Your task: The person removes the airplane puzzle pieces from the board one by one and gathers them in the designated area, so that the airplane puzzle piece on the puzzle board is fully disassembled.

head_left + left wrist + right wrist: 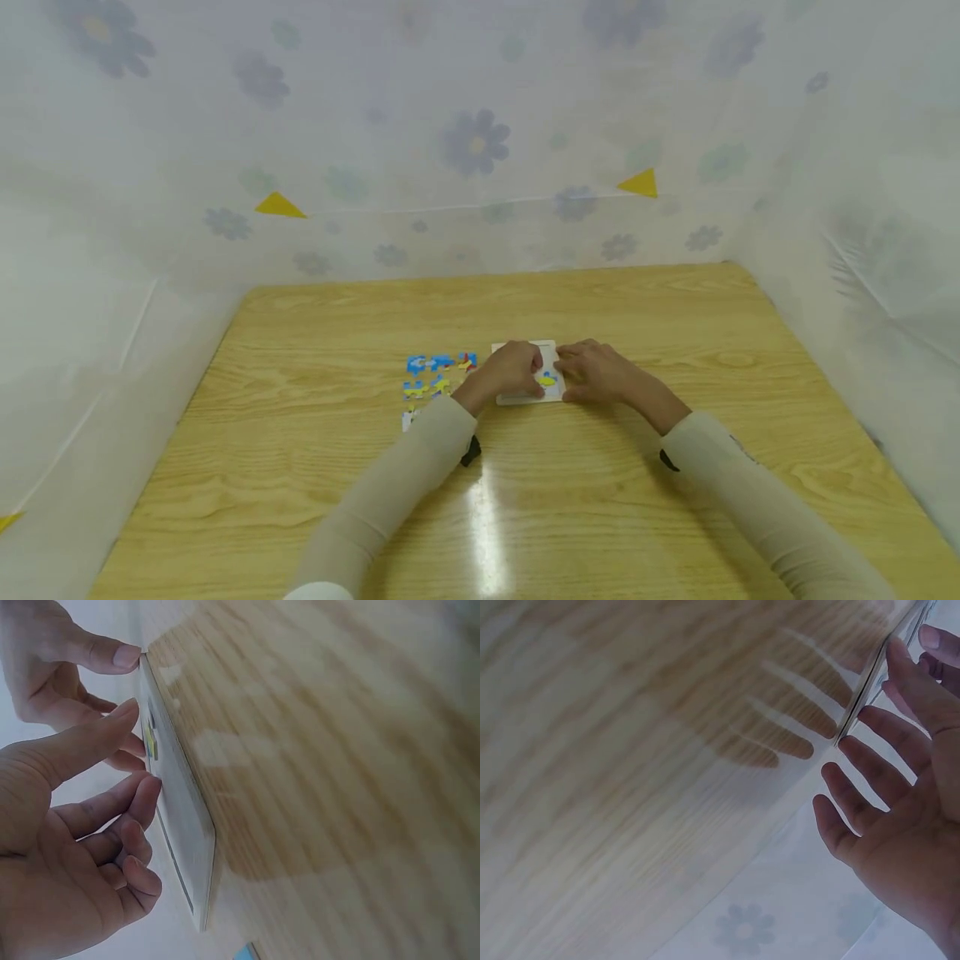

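A white puzzle board lies flat beneath my hands, with a small blue and yellow puzzle piece near its right side. My left hand is over the board; in the left wrist view its thumb and index finger are apart, the piece shows beyond the gap, and the other fingers bend loosely. The left index fingertip is right at the board's surface. From the right, my right hand touches the board's edge with extended fingertips, holding nothing between them.
Left of the board lie several blue and yellow puzzle pieces in rough rows, partly covered by the left forearm. The wooden table is glossy. White flower-patterned sheeting hangs around the back and sides, with yellow triangles on it.
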A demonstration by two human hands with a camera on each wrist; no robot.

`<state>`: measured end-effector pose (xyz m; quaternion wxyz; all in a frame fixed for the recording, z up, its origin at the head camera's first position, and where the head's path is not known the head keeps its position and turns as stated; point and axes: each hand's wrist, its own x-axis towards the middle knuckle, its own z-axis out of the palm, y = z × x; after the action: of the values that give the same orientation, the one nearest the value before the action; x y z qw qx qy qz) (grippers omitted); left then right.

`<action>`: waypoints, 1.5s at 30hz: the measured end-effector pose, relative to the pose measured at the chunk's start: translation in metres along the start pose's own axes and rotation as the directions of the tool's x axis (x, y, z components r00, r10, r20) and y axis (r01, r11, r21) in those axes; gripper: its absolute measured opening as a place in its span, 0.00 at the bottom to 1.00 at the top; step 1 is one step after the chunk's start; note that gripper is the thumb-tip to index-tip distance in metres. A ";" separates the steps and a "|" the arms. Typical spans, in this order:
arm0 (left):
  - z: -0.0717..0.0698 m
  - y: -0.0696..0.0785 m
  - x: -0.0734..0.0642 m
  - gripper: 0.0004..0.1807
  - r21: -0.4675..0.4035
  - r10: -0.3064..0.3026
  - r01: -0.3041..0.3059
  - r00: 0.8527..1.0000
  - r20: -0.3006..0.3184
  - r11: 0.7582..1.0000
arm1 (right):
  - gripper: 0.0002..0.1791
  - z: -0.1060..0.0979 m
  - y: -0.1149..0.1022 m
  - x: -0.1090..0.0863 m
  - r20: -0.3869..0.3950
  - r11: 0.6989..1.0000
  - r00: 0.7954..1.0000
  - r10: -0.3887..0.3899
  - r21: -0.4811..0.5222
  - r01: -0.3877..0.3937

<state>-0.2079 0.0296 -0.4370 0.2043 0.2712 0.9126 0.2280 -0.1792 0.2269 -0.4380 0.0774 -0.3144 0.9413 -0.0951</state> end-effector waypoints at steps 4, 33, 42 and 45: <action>0.003 0.001 0.000 0.21 0.016 -0.008 0.008 1.000 -0.017 1.000 | 0.32 0.000 -0.003 0.001 0.006 1.000 1.000 -0.014 0.000 0.014; 0.008 0.015 0.001 0.21 0.075 -0.076 0.077 0.997 -0.019 0.994 | 0.31 0.002 -0.008 0.000 0.005 1.000 1.000 -0.024 0.010 0.024; 0.006 0.015 -0.001 0.20 0.068 -0.080 0.081 0.997 -0.018 0.994 | 0.31 0.003 -0.006 -0.001 0.007 1.000 1.000 -0.019 0.025 0.019; 0.007 0.014 -0.001 0.16 0.045 -0.072 0.073 0.997 -0.035 0.996 | 0.31 0.004 -0.006 -0.002 0.005 0.999 1.000 -0.023 0.026 0.023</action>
<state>-0.1978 0.0417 -0.4349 0.1909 0.2386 0.9301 0.2037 -0.1740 0.2230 -0.4400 0.0828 -0.3243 0.9362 -0.1077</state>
